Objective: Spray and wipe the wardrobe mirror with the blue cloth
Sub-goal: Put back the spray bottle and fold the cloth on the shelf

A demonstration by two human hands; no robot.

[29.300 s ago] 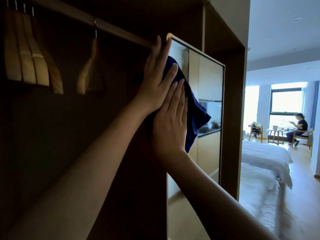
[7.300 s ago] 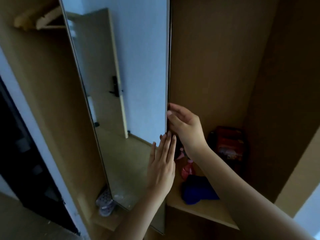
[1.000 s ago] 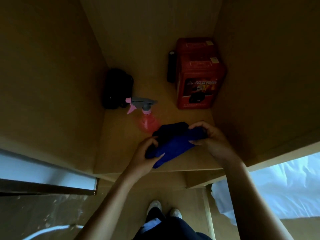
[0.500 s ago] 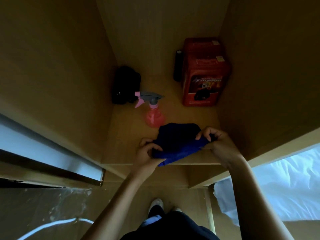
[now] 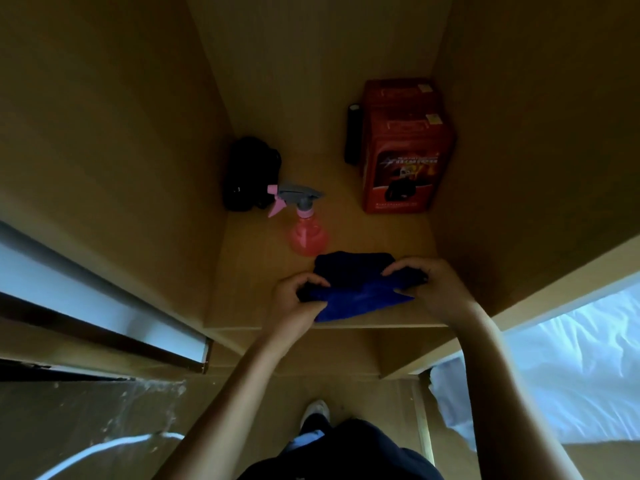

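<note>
The blue cloth (image 5: 360,292) lies folded near the front edge of a wooden wardrobe shelf (image 5: 249,282). My left hand (image 5: 300,299) pinches its left end and my right hand (image 5: 426,285) pinches its right end. Just behind the cloth stands a pink spray bottle (image 5: 306,233) with a grey trigger head, free of both hands. The mirror panel (image 5: 86,310) shows only as a pale strip seen edge-on at the left.
A red box (image 5: 403,150) stands at the shelf's back right with a dark cylinder (image 5: 353,133) beside it. A black object (image 5: 247,174) sits in the back left corner. Wardrobe walls close in on both sides. A white bed (image 5: 568,375) lies to the right.
Both hands have kept hold of the cloth and drawn its ends further apart, laying it flatter on the shelf. The spray bottle has not moved.
</note>
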